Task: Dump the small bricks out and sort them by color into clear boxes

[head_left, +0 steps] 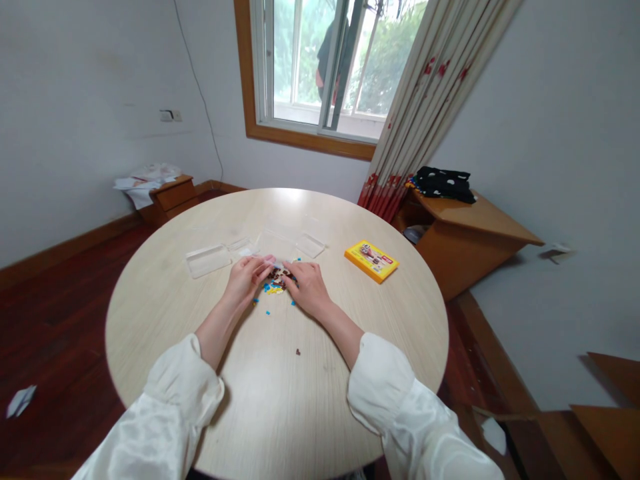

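Facing each other near the centre of the frame, the left hand (245,277) and the right hand (311,288) are held at either side of a heap of small plastic pieces (274,288), coloured brown, blue, yellow and pale. The left fingers are bent and drawn narrowly together, with a pinkish patch seen at their tips; whether anything is gripped there cannot be told. The right fingers are curled inward over the heap's edge, their tips partly hidden, so whether a piece is held cannot be told either. Both forearms are covered by loose white sleeves (385,383).

A few blue pieces (268,313) are scattered just below the heap, and one dark brown piece (298,352) is set apart in the lower middle of the frame. Beyond the hands, a clear tray (207,260) is seen to the left and a smaller clear container (311,245) to the right. A yellow box (372,261) with a printed top is placed right of centre. All are borne by a round, pale wooden table (280,407).

At the upper middle, a window (295,60) is flanked by a patterned curtain (425,87); dark folded cloth (445,185) is piled on a wooden cabinet (465,247) at the right.
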Demonstrator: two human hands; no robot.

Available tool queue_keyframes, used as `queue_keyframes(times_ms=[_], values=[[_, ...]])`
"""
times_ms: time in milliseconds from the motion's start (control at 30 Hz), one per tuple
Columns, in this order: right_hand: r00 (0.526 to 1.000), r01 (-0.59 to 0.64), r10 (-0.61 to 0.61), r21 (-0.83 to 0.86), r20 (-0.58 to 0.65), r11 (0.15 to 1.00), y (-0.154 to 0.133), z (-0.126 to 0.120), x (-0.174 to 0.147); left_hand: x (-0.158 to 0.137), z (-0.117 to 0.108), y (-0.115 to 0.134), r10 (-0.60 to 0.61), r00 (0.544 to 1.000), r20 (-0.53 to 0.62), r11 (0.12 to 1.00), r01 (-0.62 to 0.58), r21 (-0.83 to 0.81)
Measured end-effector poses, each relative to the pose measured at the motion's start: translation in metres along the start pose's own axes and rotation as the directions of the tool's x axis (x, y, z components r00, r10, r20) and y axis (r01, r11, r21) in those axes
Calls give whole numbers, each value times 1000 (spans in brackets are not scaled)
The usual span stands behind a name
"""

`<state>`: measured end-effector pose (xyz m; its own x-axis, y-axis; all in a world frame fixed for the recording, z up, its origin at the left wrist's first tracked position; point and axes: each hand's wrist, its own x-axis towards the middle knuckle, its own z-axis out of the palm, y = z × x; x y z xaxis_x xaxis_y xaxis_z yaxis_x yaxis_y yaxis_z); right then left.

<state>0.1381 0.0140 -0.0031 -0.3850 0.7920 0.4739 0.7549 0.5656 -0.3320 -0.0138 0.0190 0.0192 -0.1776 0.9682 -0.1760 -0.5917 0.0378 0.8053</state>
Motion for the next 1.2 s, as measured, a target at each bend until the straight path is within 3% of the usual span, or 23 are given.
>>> queue_keyframes(times_ms=[133,233,267,333,400,433,533,633,767,1067,1200], values=[[995,-20,16,-42,-95,999,11,7,9,4,-4,-5,17,996,91,997,-23,70],[984,-43,30,-70,-175,997,21,10,18,11,-10,-6,166,982,89,939,-185,291],[980,-57,41,-78,-195,995,24,12,20,14,-13,-6,257,963,77,869,-265,417],[975,-87,66,-93,-212,992,30,14,26,19,-21,-4,443,890,109,622,-392,678],[975,-111,87,-109,-205,988,34,15,32,22,-27,-3,519,826,222,321,-429,844],[976,-120,95,-117,-198,986,35,16,35,23,-30,-3,510,819,264,192,-408,893],[979,-134,110,-139,-170,981,36,19,42,22,-35,-5,401,881,252,-76,-242,967],[982,-146,123,-158,-146,976,38,20,47,20,-36,-7,305,932,195,-212,-133,968],[983,-156,137,-177,-119,972,41,22,50,20,-39,-6,322,926,196,-258,-113,959],[992,-128,122,-178,-42,976,42,26,58,25,-48,-6,436,876,207,-161,-151,975],[991,-132,128,-167,-33,977,41,27,60,24,-47,-6,442,876,195,-160,-137,978]])
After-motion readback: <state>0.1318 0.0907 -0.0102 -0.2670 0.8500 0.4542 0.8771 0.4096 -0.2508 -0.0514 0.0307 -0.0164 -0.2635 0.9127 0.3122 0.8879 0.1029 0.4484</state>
